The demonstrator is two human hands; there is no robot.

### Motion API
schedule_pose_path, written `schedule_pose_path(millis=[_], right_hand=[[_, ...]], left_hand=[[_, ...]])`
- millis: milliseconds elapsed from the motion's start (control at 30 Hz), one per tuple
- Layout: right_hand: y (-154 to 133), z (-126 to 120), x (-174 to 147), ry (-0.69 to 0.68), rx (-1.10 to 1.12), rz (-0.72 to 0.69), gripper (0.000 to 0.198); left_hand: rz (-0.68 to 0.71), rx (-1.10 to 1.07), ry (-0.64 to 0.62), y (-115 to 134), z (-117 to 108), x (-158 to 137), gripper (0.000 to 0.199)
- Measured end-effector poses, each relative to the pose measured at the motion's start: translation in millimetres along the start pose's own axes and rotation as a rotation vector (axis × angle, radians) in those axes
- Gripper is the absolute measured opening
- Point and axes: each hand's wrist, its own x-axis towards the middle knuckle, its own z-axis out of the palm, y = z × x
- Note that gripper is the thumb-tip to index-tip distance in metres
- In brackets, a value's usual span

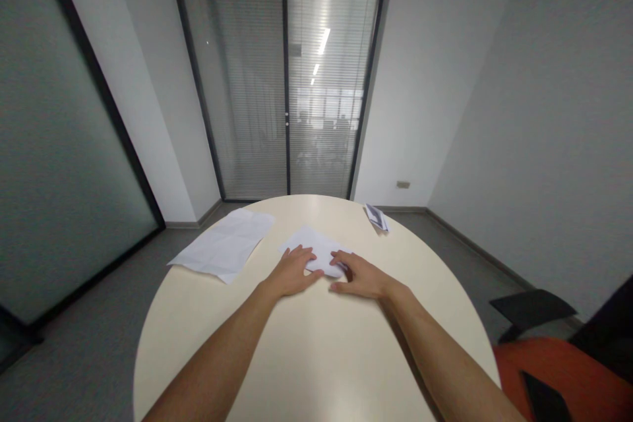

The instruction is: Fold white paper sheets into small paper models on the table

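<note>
A folded sheet of white paper (312,239) lies on the round table in front of me. My left hand (294,271) rests on its left part, palm down, with the fingers stretched out and the thumb reaching toward the sheet's near edge. Over the paper's right side, my right hand (360,275) has its fingers bent, fingertips on the sheet. Its thumb is held apart, nearer to me. The right corner of the paper is partly hidden under this hand.
A larger creased white sheet (225,244) lies at the table's left edge, one corner sticking out past it. Near the far right edge is a small folded printed paper (376,218). An orange chair (558,376) with black armrests stands right of the pale table (306,356).
</note>
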Motion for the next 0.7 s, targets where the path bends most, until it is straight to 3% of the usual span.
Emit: schedule_pose_path(millis=[167, 333, 700], right_hand=[[9.9, 4.8, 1.3, 0.023, 0.02, -0.023, 0.06], [13.7, 5.0, 2.3, 0.034, 0.076, 0.04, 0.047], [17.6, 1.5, 6.1, 0.132, 0.043, -0.003, 0.039]], left_hand=[[-0.02, -0.003, 0.003, 1.9, -0.8, 1.2, 0.05], [-0.016, -0.002, 0.03, 4.9, -3.3, 1.8, 0.046], [0.002, 0.03, 0.18, 7.0, 0.1, 4.6, 0.032]])
